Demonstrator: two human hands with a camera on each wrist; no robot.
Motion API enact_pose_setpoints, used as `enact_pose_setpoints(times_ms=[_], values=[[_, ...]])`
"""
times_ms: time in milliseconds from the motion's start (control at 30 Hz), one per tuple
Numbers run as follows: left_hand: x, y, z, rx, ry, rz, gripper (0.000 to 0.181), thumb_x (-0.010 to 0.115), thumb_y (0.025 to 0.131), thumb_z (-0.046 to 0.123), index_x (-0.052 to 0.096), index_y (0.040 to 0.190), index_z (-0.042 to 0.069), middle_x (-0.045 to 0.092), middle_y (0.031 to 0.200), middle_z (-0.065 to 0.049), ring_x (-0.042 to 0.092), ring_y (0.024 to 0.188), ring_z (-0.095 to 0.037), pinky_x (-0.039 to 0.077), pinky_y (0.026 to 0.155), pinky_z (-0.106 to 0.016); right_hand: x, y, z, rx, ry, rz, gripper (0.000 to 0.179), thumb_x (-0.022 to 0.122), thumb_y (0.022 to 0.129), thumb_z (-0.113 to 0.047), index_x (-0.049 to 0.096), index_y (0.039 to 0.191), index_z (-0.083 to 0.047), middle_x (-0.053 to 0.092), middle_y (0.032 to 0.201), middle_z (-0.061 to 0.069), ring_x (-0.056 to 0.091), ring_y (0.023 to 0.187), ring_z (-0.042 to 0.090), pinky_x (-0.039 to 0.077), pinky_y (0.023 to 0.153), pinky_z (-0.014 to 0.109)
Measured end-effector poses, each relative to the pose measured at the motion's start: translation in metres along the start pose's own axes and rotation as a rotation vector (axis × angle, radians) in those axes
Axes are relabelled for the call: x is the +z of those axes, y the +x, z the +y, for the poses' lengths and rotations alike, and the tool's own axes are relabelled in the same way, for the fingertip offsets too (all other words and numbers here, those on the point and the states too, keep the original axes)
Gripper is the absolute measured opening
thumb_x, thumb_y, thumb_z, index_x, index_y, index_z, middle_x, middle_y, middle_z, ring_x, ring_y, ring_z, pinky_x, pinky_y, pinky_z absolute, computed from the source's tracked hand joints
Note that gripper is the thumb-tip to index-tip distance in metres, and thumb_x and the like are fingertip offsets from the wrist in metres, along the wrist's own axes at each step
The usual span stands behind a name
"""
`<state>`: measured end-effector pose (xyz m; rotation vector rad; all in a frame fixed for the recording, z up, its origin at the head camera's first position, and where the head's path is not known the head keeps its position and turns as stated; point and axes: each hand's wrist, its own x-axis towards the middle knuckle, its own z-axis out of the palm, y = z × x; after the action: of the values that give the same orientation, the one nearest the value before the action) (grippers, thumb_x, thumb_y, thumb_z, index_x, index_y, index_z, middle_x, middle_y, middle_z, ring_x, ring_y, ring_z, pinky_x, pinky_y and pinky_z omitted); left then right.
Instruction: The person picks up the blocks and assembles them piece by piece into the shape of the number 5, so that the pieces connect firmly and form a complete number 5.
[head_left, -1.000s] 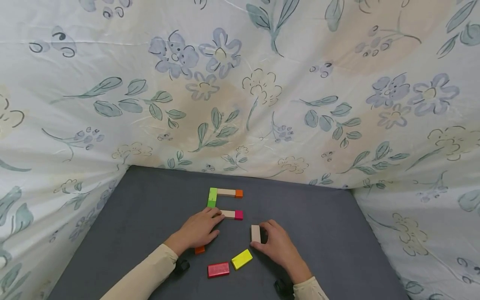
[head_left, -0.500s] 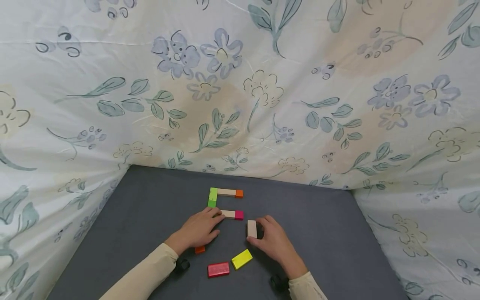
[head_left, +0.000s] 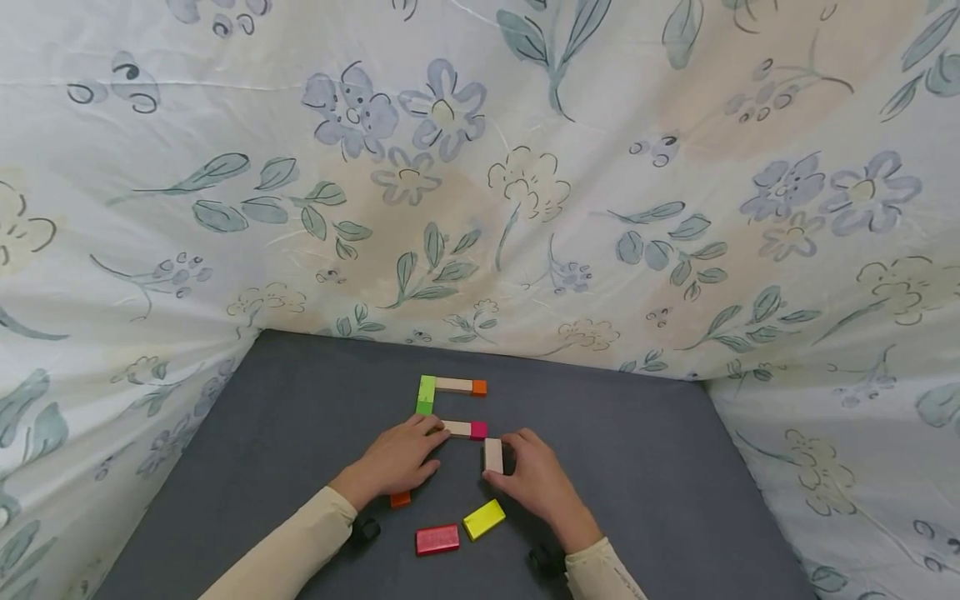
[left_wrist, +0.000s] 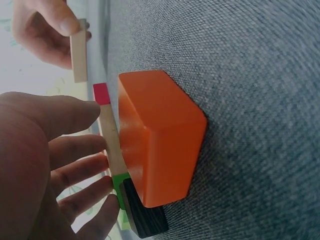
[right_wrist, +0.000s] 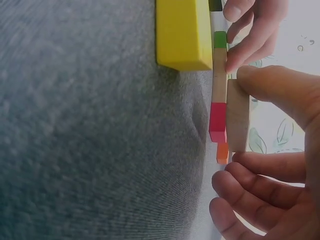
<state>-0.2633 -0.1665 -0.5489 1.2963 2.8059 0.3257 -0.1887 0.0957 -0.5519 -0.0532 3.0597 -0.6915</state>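
Note:
My right hand (head_left: pixel 534 475) pinches a plain wooden block (head_left: pixel 492 456) between thumb and fingertips. In the right wrist view that block (right_wrist: pixel 238 115) overlaps the pink cube (right_wrist: pixel 218 120) at the end of a row. My left hand (head_left: pixel 393 458) lies at the left end of this row, its fingers loosely extended along a wooden strip (head_left: pixel 457 428). Green blocks (head_left: pixel 425 395) run away from those fingertips. In the left wrist view, an orange block (left_wrist: pixel 160 135) looms beside the left hand, with a black block (left_wrist: pixel 142 215) below it.
Wooden strip (head_left: pixel 453 385) and orange cube (head_left: pixel 479 387) extend right from the green blocks' far end. Nearer the person lie a yellow block (head_left: pixel 483 519) and a red block (head_left: pixel 437 539). Floral cloth (head_left: pixel 480 208) walls the dark grey table (head_left: pixel 637 467) at the back and sides.
My right hand has moved left and slightly away from the person with the wooden block, bringing it near the pink cube. My left hand stays in place.

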Motion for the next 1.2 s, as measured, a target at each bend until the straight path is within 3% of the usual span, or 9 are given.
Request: enact_pose_setpoints(times_ms=[633,1200], values=[[0.002,0.000,-0.004,0.003,0.001,0.001,0.049,0.074,0.105,0.032,0.067,0.149,0.011,0.059,0.145,-0.005,0.054,0.132,-0.026,0.055,0.104,-0.046,0.006,0.005,-0.013,-0.044,0.007,0.027,0.067,0.092,0.086,-0.047,0.072,0.134,-0.004,0.064,0.121,0.007,0.059,0.088,0.015,0.059,0.079,0.038],[0.004,0.000,-0.005,0.009,0.009,0.014,0.049,0.074,0.105,0.033,0.068,0.148,0.012,0.059,0.145,-0.005,0.054,0.131,-0.025,0.055,0.105,-0.046,0.015,0.009,-0.020,-0.021,-0.017,0.016,0.069,0.092,0.086,-0.047,0.071,0.134,-0.002,0.065,0.124,0.013,0.066,0.099,0.025,0.061,0.094,0.049]])
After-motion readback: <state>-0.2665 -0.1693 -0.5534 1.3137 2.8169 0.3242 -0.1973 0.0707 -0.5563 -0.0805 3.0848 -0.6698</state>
